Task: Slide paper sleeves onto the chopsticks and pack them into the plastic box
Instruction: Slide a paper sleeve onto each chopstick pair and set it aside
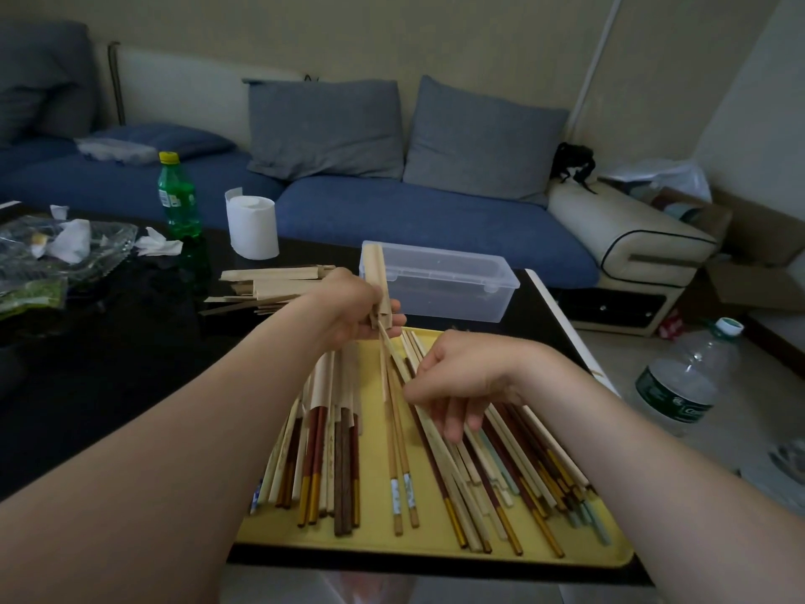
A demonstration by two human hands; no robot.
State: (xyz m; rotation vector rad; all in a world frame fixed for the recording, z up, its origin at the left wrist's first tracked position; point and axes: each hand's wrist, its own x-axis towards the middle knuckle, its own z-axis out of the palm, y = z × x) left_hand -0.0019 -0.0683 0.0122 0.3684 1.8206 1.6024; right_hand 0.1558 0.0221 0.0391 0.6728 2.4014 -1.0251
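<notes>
The yellow tray (374,542) is carrying sleeved chopsticks (331,385) on its left half and bare ones on its right. Beyond its far edge the plastic box (457,294) is sitting. Above that edge the left hand (348,307) is gripping a paper sleeve (375,272) upright. The right hand (470,377) is over the tray's middle, pinching pale chopsticks (394,353) whose tips are meeting the sleeve's lower mouth.

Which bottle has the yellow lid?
The green bottle on the black table, beside the paper roll. The other bottle is clear, is on the floor at the right and has a pale lid.
</notes>
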